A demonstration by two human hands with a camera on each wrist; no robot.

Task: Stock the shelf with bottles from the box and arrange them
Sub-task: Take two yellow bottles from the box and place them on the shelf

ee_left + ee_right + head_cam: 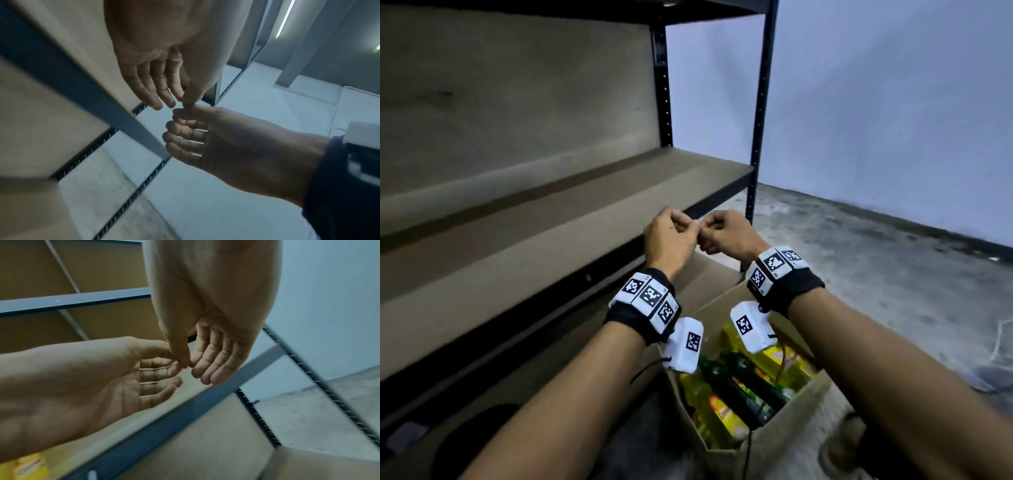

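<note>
Cardboard box (787, 431), 6 o'clock: yellow and dark green bottles (739, 387) lying inside. Left hand (669, 240) and right hand (729, 234), 12 o'clock: loosely curled, thumb tips touching, holding nothing discernible.

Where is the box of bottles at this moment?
In the head view the open cardboard box sits on the floor at bottom centre, right of the shelf, below both wrists, with yellow and dark green bottles lying inside.

- Bare forearms, no sleeves.
- Black fabric wristband (635, 317) on the left wrist, another (792, 289) on the right.
- White blocks with black square-patterned markers (650, 296) on each band.
- White camera housing (685, 344) under each wrist, thin black cable trailing.
</note>
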